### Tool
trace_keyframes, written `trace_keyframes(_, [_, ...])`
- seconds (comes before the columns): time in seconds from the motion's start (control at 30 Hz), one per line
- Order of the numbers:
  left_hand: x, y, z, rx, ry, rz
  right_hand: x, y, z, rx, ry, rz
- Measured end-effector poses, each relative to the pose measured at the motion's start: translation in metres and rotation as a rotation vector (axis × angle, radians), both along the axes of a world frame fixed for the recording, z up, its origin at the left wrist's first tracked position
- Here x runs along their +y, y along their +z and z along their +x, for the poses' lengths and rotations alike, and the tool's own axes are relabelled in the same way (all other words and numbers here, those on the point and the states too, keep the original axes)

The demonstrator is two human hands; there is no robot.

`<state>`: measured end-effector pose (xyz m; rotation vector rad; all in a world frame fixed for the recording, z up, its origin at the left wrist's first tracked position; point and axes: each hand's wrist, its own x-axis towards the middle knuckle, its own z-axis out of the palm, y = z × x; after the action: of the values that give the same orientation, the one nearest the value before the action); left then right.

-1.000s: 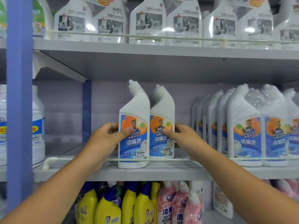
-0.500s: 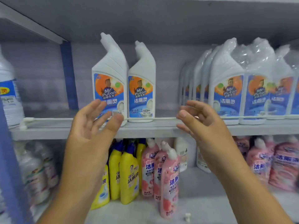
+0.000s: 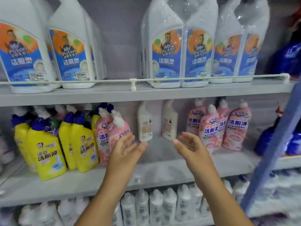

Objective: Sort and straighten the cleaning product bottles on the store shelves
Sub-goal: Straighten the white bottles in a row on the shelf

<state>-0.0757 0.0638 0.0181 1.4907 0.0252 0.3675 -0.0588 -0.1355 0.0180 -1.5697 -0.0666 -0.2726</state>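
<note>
My left hand point(image 3: 125, 150) and my right hand point(image 3: 190, 148) are both open, fingers relaxed, held out in front of the middle shelf point(image 3: 156, 170), holding nothing. Behind them at the back of that shelf stand two white bottles point(image 3: 145, 123) turned back-label out. Left of my left hand is a cluster of pink bottles point(image 3: 110, 128), the front one tilted, and yellow bottles with blue caps point(image 3: 47, 152). Another pink group point(image 3: 218, 128) stands to the right. The upper shelf holds white Mr Puton bottles point(image 3: 71, 51) on the left and a shrink-wrapped set point(image 3: 184, 51) on the right.
A white wire rail point(image 3: 133, 81) runs along the upper shelf's front. A blue upright post point(image 3: 276, 144) slants across the right side, with dark blue bottles point(image 3: 288, 61) behind it. The lowest shelf holds a row of white bottles point(image 3: 156, 203).
My hands have let go of the two Mr Puton bottles and dropped from the upper shelf to the middle shelf. The view has moved down and to the right.
</note>
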Motion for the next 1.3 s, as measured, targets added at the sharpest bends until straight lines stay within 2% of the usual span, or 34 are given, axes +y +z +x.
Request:
trace_keyframes(0.37, [-0.043, -0.040, 0.085, 0.120, 0.156, 0.088, -0.027, -0.051, 0.095, 0.130, 0.001, -0.012])
trace_keyframes(0.5, [-0.043, -0.060, 0.139, 0.156, 0.170, -0.005, -0.018, -0.063, 0.139, 0.174, -0.037, -0.036])
trace_keyframes(0.6, [-0.040, -0.069, 0.187, 0.141, 0.197, 0.019, -0.021, -0.062, 0.177, 0.177, -0.075, -0.129])
trace_keyframes(0.77, [-0.039, -0.082, 0.249, 0.160, 0.326, -0.054, -0.019, -0.061, 0.228, 0.175, -0.061, -0.139])
trace_keyframes(0.87, [-0.040, -0.078, 0.275, 0.194, 0.429, -0.054, -0.009, -0.070, 0.259, 0.137, -0.129, -0.142])
trace_keyframes(1.03, [-0.041, -0.067, 0.297, 0.203, 0.478, 0.052, 0.000, -0.067, 0.295, 0.122, -0.256, -0.323])
trace_keyframes(1.2, [-0.044, -0.071, 0.284, 0.197, 0.446, 0.173, -0.004, -0.067, 0.281, 0.104, -0.246, -0.406])
trace_keyframes(1.3, [-0.049, -0.074, 0.263, 0.211, 0.404, 0.202, -0.011, -0.070, 0.250, 0.076, -0.158, -0.413])
